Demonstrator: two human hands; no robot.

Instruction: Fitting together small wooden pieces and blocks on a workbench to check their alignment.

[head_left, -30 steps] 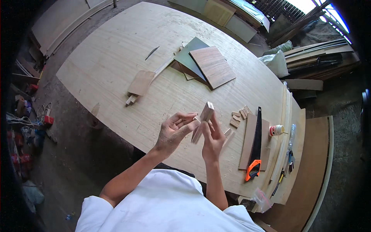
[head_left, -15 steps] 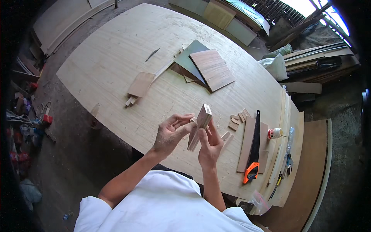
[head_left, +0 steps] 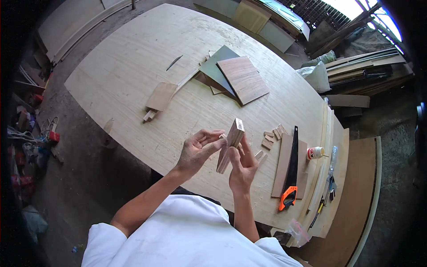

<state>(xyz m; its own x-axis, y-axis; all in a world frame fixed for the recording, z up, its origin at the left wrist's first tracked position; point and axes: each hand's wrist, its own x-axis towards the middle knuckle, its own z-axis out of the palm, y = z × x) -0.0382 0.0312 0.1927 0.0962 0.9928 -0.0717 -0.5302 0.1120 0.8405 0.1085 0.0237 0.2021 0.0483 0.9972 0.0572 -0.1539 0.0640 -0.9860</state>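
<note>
Above the near part of the table, my right hand [head_left: 243, 171] grips a plywood block [head_left: 231, 144], its layered edges showing and its long side tilted up. My left hand [head_left: 199, 151] is pinched at the block's left face, thumb and forefinger around a small piece of wood [head_left: 223, 137] that is mostly hidden by the fingers. Several small wood blocks [head_left: 268, 141] lie just right of my right hand, and two thin wood slips [head_left: 261, 157] lie beside its wrist.
A handsaw [head_left: 291, 178] with an orange handle rests on brown boards [head_left: 281, 167] at the right, near a white glue bottle [head_left: 315, 153]. Flat panels [head_left: 243, 80] are stacked farther back. A thin board [head_left: 161, 96] lies on sticks at left. Long strips [head_left: 326, 142] line the table's right edge.
Both hands hold nearly the same pose on the wood. The view has shifted very slightly; nothing was let go or picked up.
</note>
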